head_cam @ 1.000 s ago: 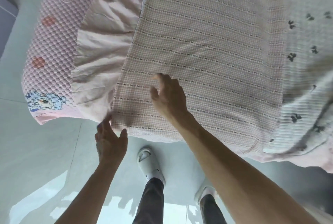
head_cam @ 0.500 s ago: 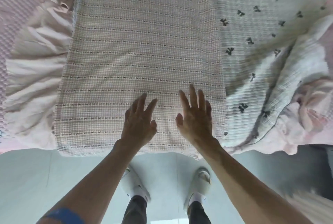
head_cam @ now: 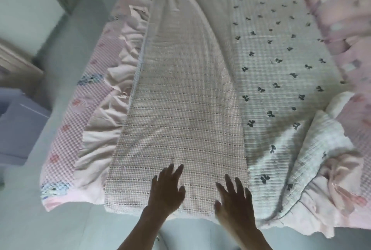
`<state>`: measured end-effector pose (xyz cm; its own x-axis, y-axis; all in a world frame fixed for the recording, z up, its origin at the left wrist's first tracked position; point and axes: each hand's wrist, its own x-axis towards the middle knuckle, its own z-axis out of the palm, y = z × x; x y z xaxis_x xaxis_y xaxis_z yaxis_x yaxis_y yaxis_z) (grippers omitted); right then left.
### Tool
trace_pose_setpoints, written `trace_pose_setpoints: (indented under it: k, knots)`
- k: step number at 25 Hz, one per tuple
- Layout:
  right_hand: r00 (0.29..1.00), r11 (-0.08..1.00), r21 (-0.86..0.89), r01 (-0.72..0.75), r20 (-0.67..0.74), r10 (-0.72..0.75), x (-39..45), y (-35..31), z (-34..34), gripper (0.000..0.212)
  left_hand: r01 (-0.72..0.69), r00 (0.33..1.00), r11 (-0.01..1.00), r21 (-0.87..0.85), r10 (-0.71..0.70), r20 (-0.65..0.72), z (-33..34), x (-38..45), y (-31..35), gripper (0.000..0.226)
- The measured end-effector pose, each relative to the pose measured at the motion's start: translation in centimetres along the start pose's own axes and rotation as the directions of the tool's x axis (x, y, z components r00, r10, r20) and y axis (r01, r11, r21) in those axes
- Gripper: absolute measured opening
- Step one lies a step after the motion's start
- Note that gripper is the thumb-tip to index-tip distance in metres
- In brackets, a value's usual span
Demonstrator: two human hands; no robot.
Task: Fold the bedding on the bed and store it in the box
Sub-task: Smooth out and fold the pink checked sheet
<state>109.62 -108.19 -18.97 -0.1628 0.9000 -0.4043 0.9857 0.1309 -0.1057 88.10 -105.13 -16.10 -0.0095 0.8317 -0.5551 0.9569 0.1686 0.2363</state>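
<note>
Now both hands lie flat, fingers spread, on the near end of the long pink-and-white checked woven panel of folded bedding [head_cam: 180, 109], which runs lengthwise up the bed. The left hand [head_cam: 166, 187] sits toward the middle of the panel's near end, and the right hand [head_cam: 233, 197] close to its right edge; neither grips any cloth. A second ago the left hand was down at the panel's near left corner, by the pale pink ruffled frill [head_cam: 112, 113], while the right reached over the weave; half a second ago the two had come together side by side on top. Since then they have drawn a little apart and the view has lifted, so nearly the whole length of the panel shows, with a long crease curving up toward its far end.

To my eye the corner work is finished and this is smoothing, pressing the lengthwise fold flat before the next fold. The white quilted layer printed with small dark bows [head_cam: 281, 69] lies exposed to the right, rumpled at the near right corner, so folding is only partly done. A pale lilac box-like shape [head_cam: 18, 125] on the floor at left may be the storage box; it is too blurred to be sure.
</note>
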Motion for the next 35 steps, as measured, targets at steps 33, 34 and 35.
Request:
trace_pose_setpoints:
  k: [33,34,35]
  knots:
    - [0.699,0.918,0.373,-0.137,-0.620,0.357,16.6,-69.7,-32.9,0.091,-0.187,0.717,0.972,0.142,0.234,-0.657,-47.3,-0.5,-55.4,0.085]
    - [0.717,0.904,0.395,-0.163,-0.582,0.383,17.2,-72.3,-32.9,0.092,-0.197,0.720,0.969,0.148,0.245,-0.650,-48.5,-0.3,-57.9,0.081]
    - [0.730,0.894,0.410,-0.180,-0.553,0.401,17.8,-74.8,-33.1,0.092,-0.205,0.730,0.968,0.144,0.249,-0.636,-49.9,-0.1,-60.4,0.080]
